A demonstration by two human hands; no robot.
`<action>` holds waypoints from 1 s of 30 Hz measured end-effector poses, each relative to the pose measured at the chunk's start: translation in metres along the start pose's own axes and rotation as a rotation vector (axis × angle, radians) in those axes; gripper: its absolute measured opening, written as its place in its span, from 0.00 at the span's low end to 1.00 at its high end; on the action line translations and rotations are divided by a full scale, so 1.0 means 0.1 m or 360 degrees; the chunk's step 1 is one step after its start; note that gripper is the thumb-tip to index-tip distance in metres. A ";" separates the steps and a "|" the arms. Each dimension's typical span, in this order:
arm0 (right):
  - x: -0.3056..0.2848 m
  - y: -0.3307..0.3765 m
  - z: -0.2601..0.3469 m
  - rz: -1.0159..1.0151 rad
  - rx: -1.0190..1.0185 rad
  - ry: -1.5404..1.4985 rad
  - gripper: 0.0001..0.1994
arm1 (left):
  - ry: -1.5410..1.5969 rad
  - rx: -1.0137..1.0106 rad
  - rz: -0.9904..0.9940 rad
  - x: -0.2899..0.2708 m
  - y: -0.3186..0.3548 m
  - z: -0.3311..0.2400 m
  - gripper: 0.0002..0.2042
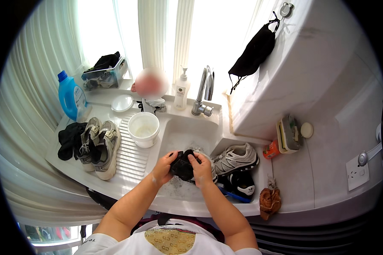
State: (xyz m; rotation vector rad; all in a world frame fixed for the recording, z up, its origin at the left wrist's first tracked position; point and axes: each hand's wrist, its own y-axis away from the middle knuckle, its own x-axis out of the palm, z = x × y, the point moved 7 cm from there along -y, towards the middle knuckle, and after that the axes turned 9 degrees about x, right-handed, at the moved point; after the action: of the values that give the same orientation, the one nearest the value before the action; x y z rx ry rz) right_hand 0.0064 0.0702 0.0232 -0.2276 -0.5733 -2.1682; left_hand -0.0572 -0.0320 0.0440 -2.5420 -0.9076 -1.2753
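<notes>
Nearest the camera is your white shirt (pixel 130 245), with a gold patch (pixel 170 241) on its front. Your bare forearms reach forward from it over the sink (pixel 189 127), which has suds and water (pixel 178 189) in it. Your left hand (pixel 162 168) and right hand (pixel 203 171) grip a bunched black cloth (pixel 182 171) between them, above the water. On each hand the thumb lies on the near, upper side and the fingers are curled in, closed on the fabric; the fingertips beneath are hidden, so you cannot tell how they sit.

To the left of the sink, on the ribbed drainboard (pixel 134 163), stands a white tub (pixel 144 141), with a pair of grey shoes (pixel 108 153) beside it and dark fabric (pixel 68 140) next to those. Behind them are a blue bottle (pixel 68 95) and a clear box (pixel 120 70) of clothes. A pump bottle (pixel 181 93) and the tap (pixel 206 87) stand at the back. On your right, a grey shoe (pixel 238 158) lies behind a black shoe (pixel 240 185), and a brown cloth (pixel 270 203) hangs at the counter's edge.
</notes>
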 end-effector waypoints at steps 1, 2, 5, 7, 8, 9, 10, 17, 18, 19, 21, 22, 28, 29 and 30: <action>0.04 0.04 0.19 -0.0015 -0.0346 0.0395 0.10 | 0.0006 -0.0085 0.0045 0.06 0.03 0.02 0.18; 0.12 0.12 0.40 -0.0030 -0.0693 0.0789 0.11 | -0.0021 -0.0168 0.0096 0.07 0.04 0.06 0.18; 0.30 0.22 0.62 -0.0090 -0.1010 0.1297 0.12 | -0.0109 -0.0226 0.0115 0.04 0.06 0.13 0.17; 0.31 0.24 0.67 -0.0270 -0.1020 0.1201 0.11 | -0.0178 0.0015 -0.0051 0.05 0.02 0.06 0.16; 0.16 0.14 0.54 -0.0323 -0.0604 0.1003 0.13 | 0.0021 0.0099 -0.0162 -0.11 -0.05 0.08 0.15; 0.05 0.05 0.35 -0.0172 -0.0223 0.0430 0.16 | 0.0243 0.0113 -0.0287 -0.26 -0.08 0.09 0.15; -0.07 -0.01 0.11 -0.0041 0.0161 -0.0140 0.19 | 0.0473 0.0106 -0.0408 -0.31 -0.13 0.10 0.15; 0.14 0.36 -0.44 0.0186 0.0955 -0.0639 0.25 | 0.0807 0.0061 -0.0778 -0.67 -0.11 0.31 0.15; 0.10 0.35 -0.48 0.0178 0.0942 -0.0642 0.25 | 0.0734 0.0116 -0.0762 -0.73 -0.11 0.31 0.15; 0.08 0.32 -0.48 0.0178 0.0924 -0.0642 0.24 | 0.0660 0.0178 -0.0739 -0.77 -0.13 0.29 0.15; 0.05 0.30 -0.29 0.0407 0.0810 -0.0740 0.22 | 0.0395 0.0391 -0.0814 -0.88 -0.11 0.20 0.14; 0.04 0.31 -0.24 0.0437 0.0803 -0.0793 0.22 | 0.0260 0.0493 -0.0853 -0.92 -0.09 0.16 0.13; 0.26 0.53 -0.03 0.0502 0.0504 0.0040 0.19 | 0.0439 0.0249 -0.0755 -0.73 0.02 0.18 0.19; 0.32 0.52 0.02 0.0458 0.0290 0.0465 0.16 | 0.0432 0.0185 -0.0767 -0.69 0.07 0.21 0.21; 0.37 0.51 0.07 0.0409 0.0069 0.0885 0.14 | 0.0425 0.0121 -0.0780 -0.65 0.12 0.25 0.22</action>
State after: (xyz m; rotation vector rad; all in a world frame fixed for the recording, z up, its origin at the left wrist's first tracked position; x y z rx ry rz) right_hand 0.0239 0.0205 0.0591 0.3055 -0.2528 -1.8524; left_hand -0.0633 -0.0613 -0.0202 -2.0884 -1.5352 -1.6152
